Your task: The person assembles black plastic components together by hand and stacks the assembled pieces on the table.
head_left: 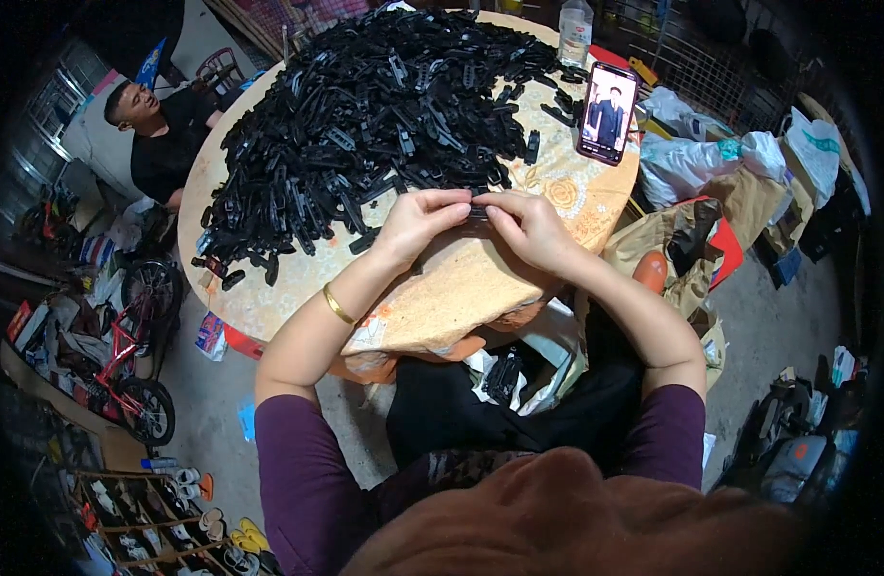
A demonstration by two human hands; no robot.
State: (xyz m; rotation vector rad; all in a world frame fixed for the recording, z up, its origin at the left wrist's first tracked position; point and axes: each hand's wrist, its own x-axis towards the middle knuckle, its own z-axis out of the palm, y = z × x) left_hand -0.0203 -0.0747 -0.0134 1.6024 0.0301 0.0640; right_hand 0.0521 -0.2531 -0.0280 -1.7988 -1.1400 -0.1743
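Over the near part of the round table, my left hand and my right hand meet, both closed. Pinched between their fingertips is a small black plastic piece; the fingers cover most of it, and its exact kind does not show. Just beyond my hands spreads a large heap of black plastic pieces, long and narrow, some with slots. Below the table edge, an open bag at my lap has more black pieces in it.
A lit phone stands upright at the table's right, near a clear plastic bottle. Paper and plastic bags crowd the right side. A person sits at the far left. A red bicycle and a shoe rack stand left.
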